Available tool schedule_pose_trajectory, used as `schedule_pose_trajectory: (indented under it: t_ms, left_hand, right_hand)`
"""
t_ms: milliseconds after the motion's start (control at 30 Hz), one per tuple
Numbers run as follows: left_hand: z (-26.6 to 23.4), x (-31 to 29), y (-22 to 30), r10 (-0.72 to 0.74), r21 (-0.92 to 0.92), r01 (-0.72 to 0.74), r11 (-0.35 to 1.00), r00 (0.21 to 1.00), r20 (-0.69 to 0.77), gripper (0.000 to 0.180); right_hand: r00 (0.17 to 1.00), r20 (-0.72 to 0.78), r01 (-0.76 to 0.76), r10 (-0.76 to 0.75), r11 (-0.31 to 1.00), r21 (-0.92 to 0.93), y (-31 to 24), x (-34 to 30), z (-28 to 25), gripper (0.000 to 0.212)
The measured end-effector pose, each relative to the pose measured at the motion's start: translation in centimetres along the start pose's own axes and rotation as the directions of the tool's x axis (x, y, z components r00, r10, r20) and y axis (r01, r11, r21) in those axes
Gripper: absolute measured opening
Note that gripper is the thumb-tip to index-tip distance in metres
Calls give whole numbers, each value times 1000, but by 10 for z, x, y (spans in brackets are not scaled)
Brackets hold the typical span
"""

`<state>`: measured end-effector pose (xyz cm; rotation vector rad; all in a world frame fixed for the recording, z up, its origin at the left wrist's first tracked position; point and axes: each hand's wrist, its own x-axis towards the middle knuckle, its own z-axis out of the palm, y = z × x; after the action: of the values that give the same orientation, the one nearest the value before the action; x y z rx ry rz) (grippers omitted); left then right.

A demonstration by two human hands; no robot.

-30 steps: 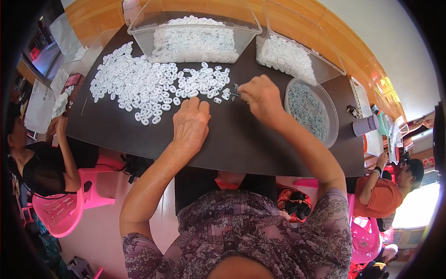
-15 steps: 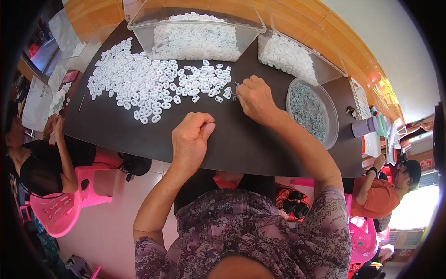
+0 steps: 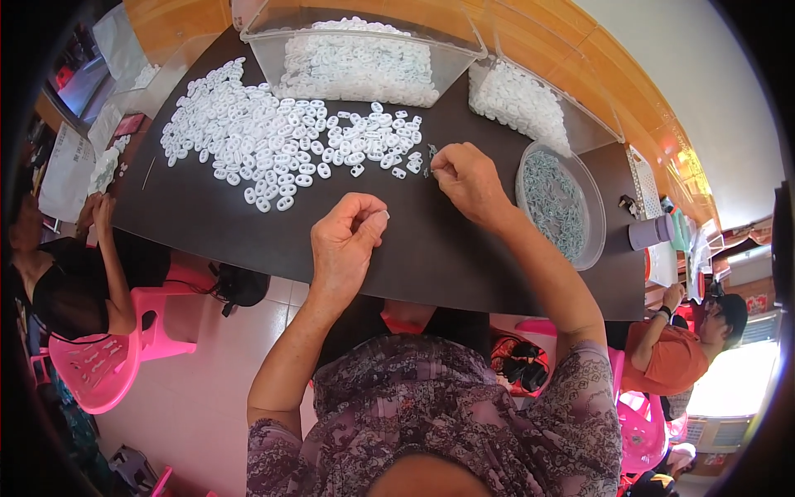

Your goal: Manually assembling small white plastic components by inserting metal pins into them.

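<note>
In the head view, a round clear plastic tub [image 3: 595, 215] of small grey metal screws [image 3: 553, 207] stands on a dark brown tabletop [image 3: 464, 269]. Just left of the tub is the person's right hand [image 3: 472, 186], its fingertips drawn together beside a few loose grey metal screws [image 3: 431, 151]; whether they grip one cannot be told. Farther left of the tub, and a little nearer the body, the left hand [image 3: 344, 240] hovers with its fingers curled in against the thumb; a tiny pale spot shows there, too small to tell as a held piece or a nail. Well left of the tub, beyond both hands, spreads a heap of white oval two-holed pieces [image 3: 248, 137], adjoining a smaller group of white blocky pieces [image 3: 377, 137]. A pale purple cylindrical container [image 3: 652, 232] stands right of the tub, and a clear rectangular plastic box [image 3: 592, 120] stands behind it
</note>
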<state>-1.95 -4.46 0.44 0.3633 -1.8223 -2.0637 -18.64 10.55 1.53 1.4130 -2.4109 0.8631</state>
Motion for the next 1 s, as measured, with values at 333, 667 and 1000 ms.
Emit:
schedule_pose_trajectory:
  t_ms: [333, 667, 1000]
  left_hand:
    - [-1, -3, 1, -46, -154, 43, 987, 999, -11, 12]
    - [-3, -16, -1, -26, -284, 16, 959, 999, -32, 18]
    - [1, -26, 1, 30, -351, -75, 934, 991, -133, 13]
  right_hand:
    - [984, 106, -171, 146, 945, 279, -43, -9, -8, 14]
    - [939, 200, -340, 281, 660, 670, -86, -26, 1, 12]
    - [906, 238, -393, 349, 486, 781, -100, -34, 8, 11]
